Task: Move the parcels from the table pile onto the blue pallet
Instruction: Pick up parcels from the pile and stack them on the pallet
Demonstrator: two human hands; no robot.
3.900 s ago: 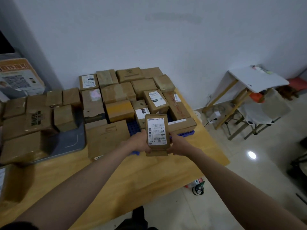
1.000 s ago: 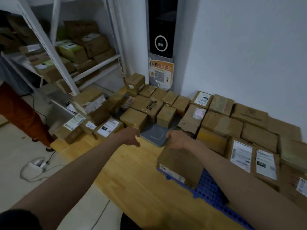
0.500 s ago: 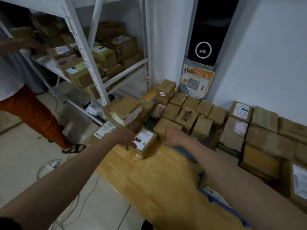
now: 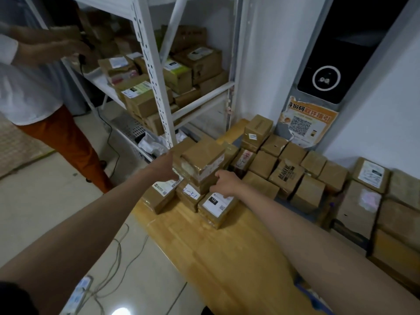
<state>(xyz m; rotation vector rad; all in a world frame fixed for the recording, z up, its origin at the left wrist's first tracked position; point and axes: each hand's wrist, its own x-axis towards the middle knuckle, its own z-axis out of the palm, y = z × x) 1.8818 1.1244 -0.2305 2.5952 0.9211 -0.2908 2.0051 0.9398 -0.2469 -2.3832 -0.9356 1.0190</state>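
While both arms reach out over the wooden bench [image 4: 218,253], the left hand [image 4: 164,167] lies with straight fingers against the left side of a taped parcel [image 4: 201,162] that sits on top of the pile at the bench's far left end. On the right side of that parcel the right hand [image 4: 225,183] has its fingers curled at the lower edge, though whether they truly grip the cardboard I cannot tell. Just below the right hand lies a flat parcel with a black-and-white label [image 4: 216,206], and to its left a parcel with handwritten digits [image 4: 189,196] and another with a barcode label [image 4: 162,193]. More brown parcels crowd the bench to the right, one printed with dark lettering [image 4: 286,176], reaching back to the wall. Only a sliver of the blue pallet [image 4: 318,298] shows at the near right, under the right forearm. Beyond the bench stands a white metal shelf [image 4: 156,87] loaded with boxes, and at the far left another person [image 4: 41,92] in orange trousers handles something there
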